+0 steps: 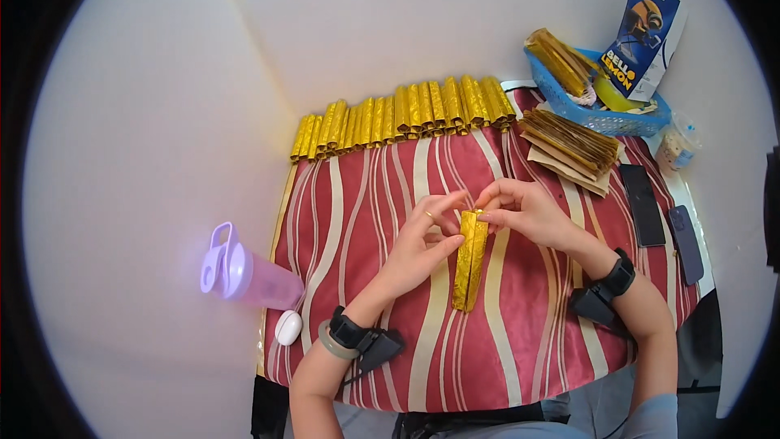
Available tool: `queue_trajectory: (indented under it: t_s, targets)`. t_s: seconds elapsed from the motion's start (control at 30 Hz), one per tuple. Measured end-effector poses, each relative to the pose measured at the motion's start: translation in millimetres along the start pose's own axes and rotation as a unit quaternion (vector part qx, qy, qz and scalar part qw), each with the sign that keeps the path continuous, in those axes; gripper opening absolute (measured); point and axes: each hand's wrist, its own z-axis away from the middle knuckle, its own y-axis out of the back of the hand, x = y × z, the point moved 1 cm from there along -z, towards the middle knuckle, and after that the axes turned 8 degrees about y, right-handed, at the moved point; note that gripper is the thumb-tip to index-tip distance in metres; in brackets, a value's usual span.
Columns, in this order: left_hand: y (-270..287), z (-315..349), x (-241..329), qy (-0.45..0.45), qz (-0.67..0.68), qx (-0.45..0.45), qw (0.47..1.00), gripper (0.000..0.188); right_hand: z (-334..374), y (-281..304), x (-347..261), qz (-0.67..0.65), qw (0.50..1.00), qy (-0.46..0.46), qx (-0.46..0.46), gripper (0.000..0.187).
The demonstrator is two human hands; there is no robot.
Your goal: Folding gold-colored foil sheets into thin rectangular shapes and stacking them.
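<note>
A gold foil paper tube with a seam down its length lies upright in view at the middle of the striped cloth. My left hand, with a ring on one finger, presses its thumb against the tube's upper left side. At the far end of the tube, my right hand pinches the edge between thumb and fingers. Both hands' fingertips meet around that end, and some are partly hidden. Along the far edge of the table, many similar gold tubes are stacked in a long row.
A stack of gold and brown paper sheets lies at the far right, before a blue basket holding more paper and a dark blue bag. Two phones and a plastic cup are right. A purple bottle and white case lie left.
</note>
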Motion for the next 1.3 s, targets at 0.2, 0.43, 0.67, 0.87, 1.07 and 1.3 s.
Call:
queue_trajectory:
  t_s: [0.2,0.43,0.67,0.87,1.07,1.3]
  targets:
    - [6.0,0.1,2.0,-0.022,-0.102,-0.010,0.994,0.034,2.9,-5.4,-5.7,0.011,0.999,-0.015,-0.028,0.018]
    - [13.1,0.9,4.0,0.081,0.009,-0.042,0.996,0.021,4.1,-7.5,-4.9,-0.051,0.996,-0.051,-0.052,0.013]
    - [16.0,-0.8,1.6,0.011,-0.042,-0.077,0.996,0.016,8.3,-13.8,-6.6,-0.080,0.994,-0.040,-0.069,0.012]
    - [13.5,0.1,1.0,0.014,-0.047,-0.059,0.997,0.015,9.0,-14.6,-10.0,-0.057,0.996,-0.050,-0.049,0.011]
    - [12.4,1.6,6.9,0.006,-0.110,-0.055,0.992,0.014,8.6,-15.1,-8.8,-0.046,0.996,-0.051,-0.049,0.011]
    - [20.1,-2.1,-3.6,0.023,-0.035,-0.094,0.995,0.013,8.6,-12.5,-9.3,-0.077,0.994,-0.068,-0.048,0.010]
